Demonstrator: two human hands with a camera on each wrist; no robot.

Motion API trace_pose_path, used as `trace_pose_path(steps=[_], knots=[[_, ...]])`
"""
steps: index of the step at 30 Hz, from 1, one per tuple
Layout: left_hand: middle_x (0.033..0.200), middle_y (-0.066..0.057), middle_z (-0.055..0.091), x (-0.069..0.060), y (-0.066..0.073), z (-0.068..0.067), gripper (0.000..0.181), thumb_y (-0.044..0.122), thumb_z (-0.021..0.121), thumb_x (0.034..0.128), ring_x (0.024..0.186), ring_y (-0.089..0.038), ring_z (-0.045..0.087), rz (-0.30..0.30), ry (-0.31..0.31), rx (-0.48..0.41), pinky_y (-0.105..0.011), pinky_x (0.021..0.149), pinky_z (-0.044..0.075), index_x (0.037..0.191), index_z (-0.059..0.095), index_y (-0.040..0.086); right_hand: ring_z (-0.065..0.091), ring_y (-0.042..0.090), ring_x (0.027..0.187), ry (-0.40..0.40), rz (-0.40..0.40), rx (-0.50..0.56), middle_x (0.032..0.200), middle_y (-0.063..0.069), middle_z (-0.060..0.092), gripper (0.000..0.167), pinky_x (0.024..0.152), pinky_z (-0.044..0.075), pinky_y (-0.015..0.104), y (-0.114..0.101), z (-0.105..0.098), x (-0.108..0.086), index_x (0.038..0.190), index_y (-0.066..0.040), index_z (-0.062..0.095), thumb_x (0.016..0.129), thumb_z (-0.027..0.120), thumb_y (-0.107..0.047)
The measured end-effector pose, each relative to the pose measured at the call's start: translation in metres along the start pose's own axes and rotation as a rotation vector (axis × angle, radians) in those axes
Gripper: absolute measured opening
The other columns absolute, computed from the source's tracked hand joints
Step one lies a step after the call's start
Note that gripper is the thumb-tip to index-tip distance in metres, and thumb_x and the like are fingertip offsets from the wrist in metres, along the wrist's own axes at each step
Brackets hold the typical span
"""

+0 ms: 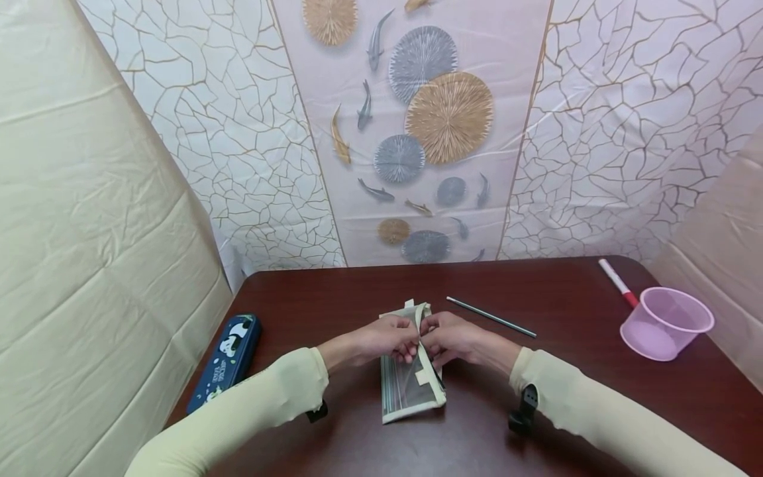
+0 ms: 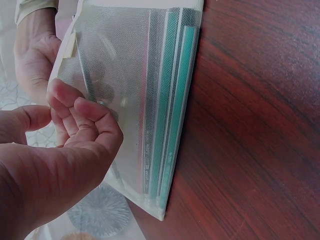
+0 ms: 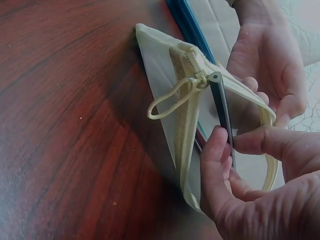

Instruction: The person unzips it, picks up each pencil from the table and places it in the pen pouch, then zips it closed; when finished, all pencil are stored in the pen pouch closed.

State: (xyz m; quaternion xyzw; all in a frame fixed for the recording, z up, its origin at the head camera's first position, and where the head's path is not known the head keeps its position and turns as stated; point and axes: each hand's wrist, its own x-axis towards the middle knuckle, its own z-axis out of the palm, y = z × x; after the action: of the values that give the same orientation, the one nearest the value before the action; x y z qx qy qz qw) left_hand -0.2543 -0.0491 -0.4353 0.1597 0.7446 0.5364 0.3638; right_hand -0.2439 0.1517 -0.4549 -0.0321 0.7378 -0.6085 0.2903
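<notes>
A cream-edged mesh zip pouch [image 1: 411,384] stands tilted on the table between both hands, its zipper undone. Through the mesh in the left wrist view show green-and-white striped sticks [image 2: 172,100], perhaps pencils. My left hand [image 1: 390,338] pinches the pouch's upper edge between thumb and fingers. At the opening, my right hand [image 1: 456,338] pinches a dark pencil [image 3: 221,102] between thumb and fingertips. The pencil's flat end sticks out beside the zipper pull [image 3: 170,102], and its other end is hidden behind my fingers.
A thin grey-green pencil [image 1: 491,317] lies behind my right hand. At the left edge is a blue panda pencil case [image 1: 229,358]. To the right stand a pink translucent cup [image 1: 664,331] and, behind it, a white marker with a red cap [image 1: 618,281].
</notes>
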Motion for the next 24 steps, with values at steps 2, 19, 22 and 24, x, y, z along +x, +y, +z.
trace_pose_path(steps=[2,19,22,24], knots=[[0.083,-0.002,0.063,-0.0005,0.0006,0.0003,0.011,0.012,0.049,0.1021,0.072,-0.01,0.062,-0.002,0.002,0.0,-0.023,0.068,0.052,0.095,0.057,0.01,0.067,0.012,0.071,0.003,0.001,0.01,0.077,0.004,0.069,0.026,0.061,0.058,0.028,0.0007,0.0005,0.0,0.112,-0.002,0.055,0.087,0.061,0.0],[0.082,-0.001,0.062,0.0001,0.0008,0.0013,0.013,0.016,0.048,0.1047,0.071,-0.01,0.061,-0.002,0.02,-0.002,-0.024,0.068,0.05,0.096,0.057,0.011,0.073,0.015,0.08,0.027,0.005,0.1,0.085,0.006,0.075,0.017,0.07,0.062,0.034,0.0008,0.0043,0.001,0.111,-0.003,0.056,0.094,0.062,-0.003],[0.082,-0.001,0.061,0.0001,0.0007,0.0021,0.014,0.015,0.048,0.1042,0.07,-0.01,0.061,-0.003,0.03,-0.011,-0.023,0.067,0.05,0.095,0.057,0.011,0.073,0.015,0.08,0.023,0.002,0.112,0.085,0.006,0.075,0.017,0.07,0.062,0.032,0.0013,0.0044,0.0013,0.11,-0.003,0.055,0.094,0.062,-0.003],[0.081,-0.001,0.061,0.0004,0.0002,0.0029,0.013,0.014,0.049,0.1033,0.07,-0.01,0.061,-0.001,0.04,-0.021,-0.023,0.067,0.05,0.094,0.057,0.011,0.073,0.015,0.08,0.013,0.001,0.125,0.085,0.006,0.075,0.017,0.069,0.062,0.031,0.002,0.004,0.0016,0.11,-0.003,0.055,0.094,0.061,-0.002]])
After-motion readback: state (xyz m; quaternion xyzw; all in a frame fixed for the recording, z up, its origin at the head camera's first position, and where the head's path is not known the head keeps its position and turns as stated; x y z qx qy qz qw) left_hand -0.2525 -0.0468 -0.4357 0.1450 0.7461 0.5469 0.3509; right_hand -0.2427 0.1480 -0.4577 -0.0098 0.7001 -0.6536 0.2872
